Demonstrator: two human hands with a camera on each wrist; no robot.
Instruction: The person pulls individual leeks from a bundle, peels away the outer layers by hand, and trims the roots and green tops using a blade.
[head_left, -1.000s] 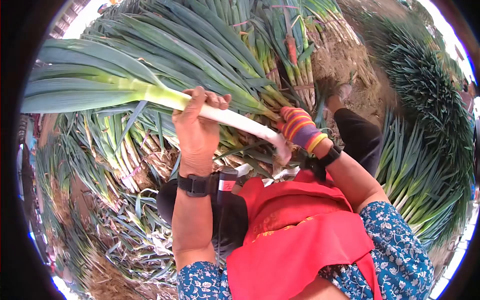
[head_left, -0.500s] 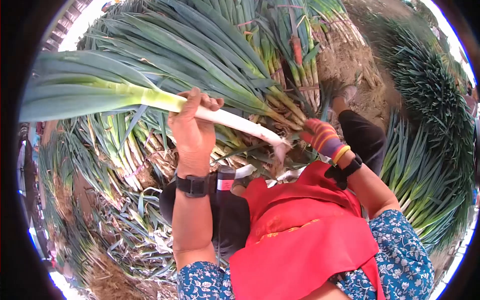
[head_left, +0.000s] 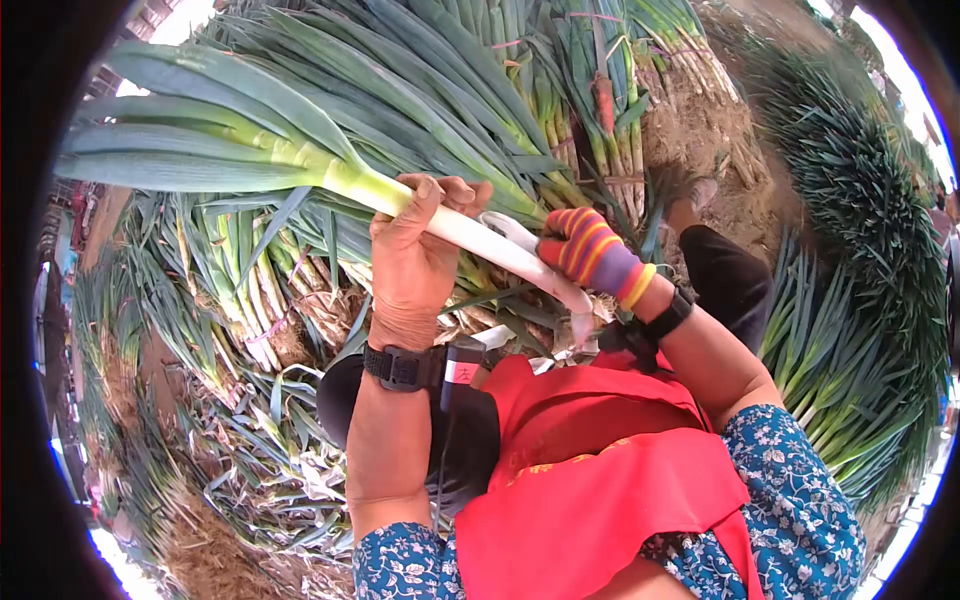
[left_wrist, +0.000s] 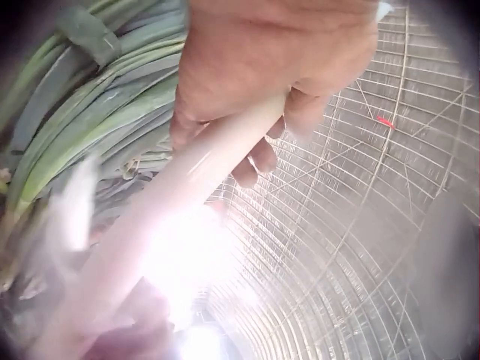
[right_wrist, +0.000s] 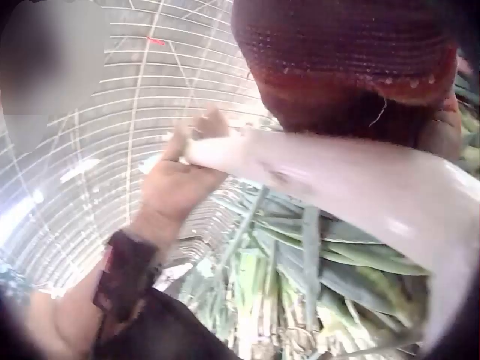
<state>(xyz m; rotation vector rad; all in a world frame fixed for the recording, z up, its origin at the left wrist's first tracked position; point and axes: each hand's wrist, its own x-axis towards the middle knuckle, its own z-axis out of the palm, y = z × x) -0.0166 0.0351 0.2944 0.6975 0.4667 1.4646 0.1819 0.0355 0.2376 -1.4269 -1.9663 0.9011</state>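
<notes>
I hold one long leek (head_left: 470,238) across my front; its green leaves (head_left: 220,140) fan out to the left. My bare left hand (head_left: 415,255) grips the white stalk near where it turns green. In a striped knit glove, my right hand (head_left: 585,255) grips the stalk lower down, close to the root end, and a loose white curl of outer skin (head_left: 505,225) stands beside it. The left wrist view shows the left hand (left_wrist: 277,60) curled round the pale stalk (left_wrist: 187,180). In the right wrist view the glove (right_wrist: 352,60) lies over the stalk (right_wrist: 337,180).
Bundled leeks (head_left: 480,90) are piled in front of me and more leeks (head_left: 850,330) lie to the right. Trimmed leaves and skins (head_left: 270,470) litter the ground at the left. A red apron (head_left: 600,470) covers my lap. A shoe (head_left: 685,185) rests on bare soil.
My right hand left the root end half a second ago, swung out to the right, then came back onto the stalk higher up. The leek tilted up slightly and a skin curl now shows.
</notes>
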